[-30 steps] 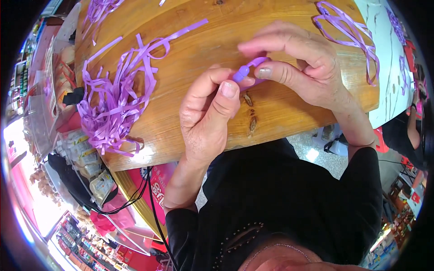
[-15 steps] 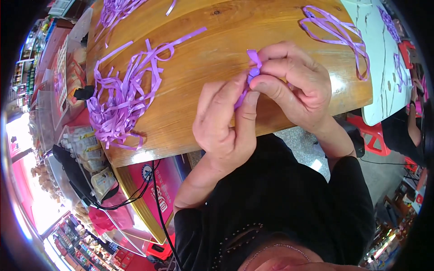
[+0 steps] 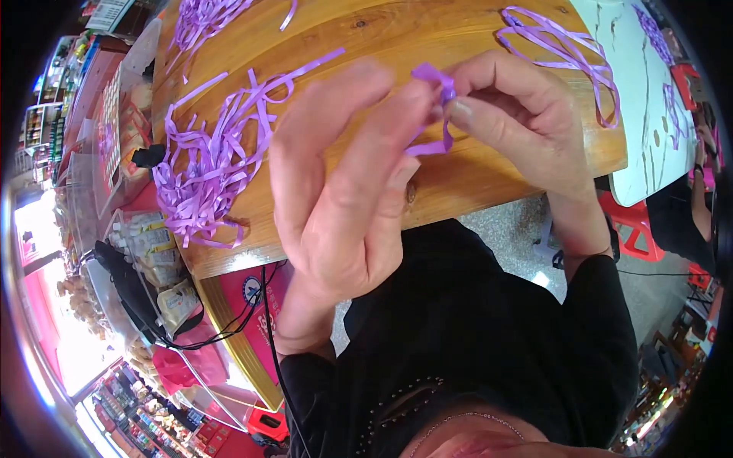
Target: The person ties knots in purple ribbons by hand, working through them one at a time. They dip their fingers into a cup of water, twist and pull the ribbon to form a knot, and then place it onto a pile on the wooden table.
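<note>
A short piece of purple ribbon (image 3: pixel 435 146), twisted and looped into a small knot or bow, hangs above the wooden table. My right hand (image 3: pixel 527 114) pinches it between thumb and index finger. Close on its left is my left hand (image 3: pixel 343 183), slightly blurred, with fingers spread and thumb apart from the index finger. That index fingertip reaches to the knot and covers part of it; whether it touches the ribbon I cannot tell. A loop of the ribbon hangs down between the two hands.
On the wooden table (image 3: pixel 366 46) a tangled heap of purple ribbons (image 3: pixel 210 168) lies left, with another bunch (image 3: pixel 202 27) beyond it. Longer looped ribbons (image 3: pixel 561 46) lie far right. A white marbled table (image 3: pixel 649 99), a red stool (image 3: pixel 637 233) and another person's arm (image 3: pixel 702 206) are at the right.
My left hand has loosened its pinch, opened its fingers and moved left. The right hand has moved slightly up and right with the ribbon, whose lower loop now shows.
</note>
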A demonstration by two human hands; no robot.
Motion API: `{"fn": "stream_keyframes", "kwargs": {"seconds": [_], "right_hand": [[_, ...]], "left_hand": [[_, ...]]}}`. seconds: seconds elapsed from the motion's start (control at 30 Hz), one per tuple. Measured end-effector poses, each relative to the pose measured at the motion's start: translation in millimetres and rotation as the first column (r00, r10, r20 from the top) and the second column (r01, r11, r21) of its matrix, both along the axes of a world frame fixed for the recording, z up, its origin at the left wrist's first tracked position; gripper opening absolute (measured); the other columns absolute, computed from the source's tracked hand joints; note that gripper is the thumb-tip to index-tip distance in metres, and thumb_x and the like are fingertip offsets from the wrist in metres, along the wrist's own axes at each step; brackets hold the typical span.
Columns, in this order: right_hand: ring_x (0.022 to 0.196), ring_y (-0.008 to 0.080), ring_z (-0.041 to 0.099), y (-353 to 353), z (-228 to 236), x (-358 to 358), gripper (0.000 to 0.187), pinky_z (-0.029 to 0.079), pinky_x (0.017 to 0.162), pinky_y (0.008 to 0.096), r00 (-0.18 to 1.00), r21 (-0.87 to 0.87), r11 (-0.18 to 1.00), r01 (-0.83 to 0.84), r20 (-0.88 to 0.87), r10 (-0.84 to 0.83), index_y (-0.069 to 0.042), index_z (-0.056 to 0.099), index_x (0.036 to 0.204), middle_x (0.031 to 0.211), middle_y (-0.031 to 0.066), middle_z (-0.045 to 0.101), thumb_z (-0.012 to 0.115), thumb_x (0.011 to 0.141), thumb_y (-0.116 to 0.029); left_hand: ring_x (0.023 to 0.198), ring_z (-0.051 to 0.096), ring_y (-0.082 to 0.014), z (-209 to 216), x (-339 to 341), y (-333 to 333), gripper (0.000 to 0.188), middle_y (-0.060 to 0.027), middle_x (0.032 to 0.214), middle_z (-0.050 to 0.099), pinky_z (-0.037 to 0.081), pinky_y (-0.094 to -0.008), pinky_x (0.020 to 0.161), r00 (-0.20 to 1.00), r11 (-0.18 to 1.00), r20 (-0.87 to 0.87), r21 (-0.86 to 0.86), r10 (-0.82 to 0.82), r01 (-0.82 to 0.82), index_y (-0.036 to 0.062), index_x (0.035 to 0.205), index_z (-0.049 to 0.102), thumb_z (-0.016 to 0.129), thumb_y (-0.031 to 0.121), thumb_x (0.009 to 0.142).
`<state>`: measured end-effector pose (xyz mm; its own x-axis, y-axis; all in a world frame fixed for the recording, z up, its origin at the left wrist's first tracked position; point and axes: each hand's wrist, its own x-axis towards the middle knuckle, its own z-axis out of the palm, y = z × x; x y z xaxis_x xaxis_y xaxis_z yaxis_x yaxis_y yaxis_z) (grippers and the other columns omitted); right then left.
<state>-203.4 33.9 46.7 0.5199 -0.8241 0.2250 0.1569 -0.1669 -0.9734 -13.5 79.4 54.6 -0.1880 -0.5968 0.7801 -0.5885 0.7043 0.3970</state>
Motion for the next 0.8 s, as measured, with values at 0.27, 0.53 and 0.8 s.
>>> {"fn": "stream_keyframes", "kwargs": {"seconds": [0.27,0.53,0.8], "right_hand": [[0.079,0.0158,0.06,-2.0,25.7,1.7,0.019,0.047,0.072,0.0246,0.994,-0.327,0.943,-0.053,-0.108,0.019,0.007,0.059,0.095,0.088,0.0115,0.062,0.064,0.077,0.006],[0.079,0.021,0.06,-0.1,25.4,2.0,0.025,0.047,0.069,0.0279,0.966,-0.605,0.791,0.093,-0.138,-0.219,0.008,0.06,0.095,0.088,0.0145,0.062,0.065,0.07,0.013],[0.08,0.0198,0.058,-1.6,31.3,-2.8,0.028,0.045,0.069,0.0279,0.956,-0.734,0.674,0.077,-0.137,-0.258,0.005,0.061,0.095,0.088,0.0141,0.06,0.066,0.068,0.013]], "left_hand": [[0.099,0.054,-0.0174,1.0,-3.3,-3.0,0.029,-0.0123,0.101,0.059,0.041,-0.0282,0.088,0.882,0.851,-0.432,0.376,-0.188,0.366,-0.0024,0.111,0.058,0.058,-0.001,0.082],[0.093,0.054,-0.0182,-7.8,-1.3,10.9,0.022,-0.0115,0.102,0.055,0.041,-0.029,0.087,0.892,0.867,-0.449,0.422,-0.055,0.266,-0.0025,0.101,0.06,0.062,-0.002,0.079],[0.104,0.055,-0.0257,-2.3,1.1,-13.3,0.028,-0.0174,0.111,0.056,0.037,-0.0395,0.097,0.867,0.945,-0.463,0.158,-0.186,0.287,-0.0037,0.109,0.054,0.059,0.013,0.086]]}}
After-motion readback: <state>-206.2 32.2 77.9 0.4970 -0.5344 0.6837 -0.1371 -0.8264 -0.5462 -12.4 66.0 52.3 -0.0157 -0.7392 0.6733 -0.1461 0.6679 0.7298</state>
